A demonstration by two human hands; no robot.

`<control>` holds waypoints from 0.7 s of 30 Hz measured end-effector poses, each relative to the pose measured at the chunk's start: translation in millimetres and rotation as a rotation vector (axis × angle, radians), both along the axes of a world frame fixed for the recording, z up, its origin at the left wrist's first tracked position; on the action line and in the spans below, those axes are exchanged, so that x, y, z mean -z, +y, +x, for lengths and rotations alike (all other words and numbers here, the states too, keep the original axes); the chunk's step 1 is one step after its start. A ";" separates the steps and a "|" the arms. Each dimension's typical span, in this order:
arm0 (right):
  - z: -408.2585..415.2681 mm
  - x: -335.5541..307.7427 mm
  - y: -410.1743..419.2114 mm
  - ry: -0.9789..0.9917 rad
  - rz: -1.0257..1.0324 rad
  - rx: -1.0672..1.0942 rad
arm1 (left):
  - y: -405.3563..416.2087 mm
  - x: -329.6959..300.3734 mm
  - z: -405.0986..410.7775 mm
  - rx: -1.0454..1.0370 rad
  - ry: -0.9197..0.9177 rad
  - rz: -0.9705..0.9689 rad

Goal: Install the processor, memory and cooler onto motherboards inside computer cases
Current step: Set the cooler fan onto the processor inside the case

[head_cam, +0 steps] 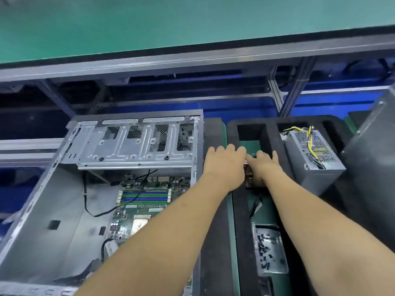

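Observation:
An open grey computer case (53,199) lies on its side at the left. Its green motherboard (149,210) shows blue and green memory slots (145,197) and a silvery processor (140,226), partly hidden by my left forearm. To the right, in a slot of the black foam tray (240,221), sits a dark, brownish cooler (248,176). My left hand (224,165) grips its left side and my right hand (266,167) grips its right side. Both hands cover most of the cooler.
A grey power supply (314,161) with yellow and purple wires stands in the foam tray at the right. A small metal dish of black screws (269,253) sits nearer to me. The case's drive cage (136,144) and the conveyor frame (192,60) lie beyond.

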State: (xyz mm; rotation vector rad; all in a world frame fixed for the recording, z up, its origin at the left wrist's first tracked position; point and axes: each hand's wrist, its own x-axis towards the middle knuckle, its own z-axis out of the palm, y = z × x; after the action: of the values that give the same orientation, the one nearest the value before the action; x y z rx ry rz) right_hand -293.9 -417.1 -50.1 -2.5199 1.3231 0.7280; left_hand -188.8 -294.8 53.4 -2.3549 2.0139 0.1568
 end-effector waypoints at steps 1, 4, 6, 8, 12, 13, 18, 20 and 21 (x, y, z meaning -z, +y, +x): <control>-1.5 -0.9 1.0 -0.009 -0.007 -0.007 | 0.2 -0.9 -0.1 0.002 0.015 0.017; -9.2 -10.5 7.1 -0.100 -0.032 0.034 | -0.4 -5.6 -0.3 -0.003 0.082 0.039; -13.8 -26.4 13.2 -0.197 -0.095 0.069 | 0.2 -8.4 -2.1 -0.021 0.131 0.045; -14.5 -52.4 19.1 -0.262 -0.154 0.086 | 2.1 -11.8 -4.0 -0.035 0.193 0.048; -12.0 -119.7 37.6 -0.321 -0.249 0.032 | 9.0 -29.6 -5.9 -0.059 0.401 -0.031; -10.9 -137.2 45.1 -0.343 -0.270 0.012 | 12.8 -38.0 -4.8 -0.072 0.479 -0.082; 1.4 -216.4 95.5 -0.288 -0.308 -0.092 | 51.6 -73.5 23.4 -0.021 0.857 -0.246; 12.7 -240.0 120.6 -0.239 -0.309 -0.127 | 76.5 -80.1 41.9 0.041 1.008 -0.297; 20.7 -249.9 133.9 -0.221 -0.308 -0.141 | 89.8 -82.8 50.9 0.054 1.062 -0.324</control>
State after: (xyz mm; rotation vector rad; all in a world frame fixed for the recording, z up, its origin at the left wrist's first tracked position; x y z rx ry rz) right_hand -273.2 -283.2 199.8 -2.8572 1.2734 0.2705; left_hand -138.0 -205.0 136.2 -2.6914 2.6150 1.4450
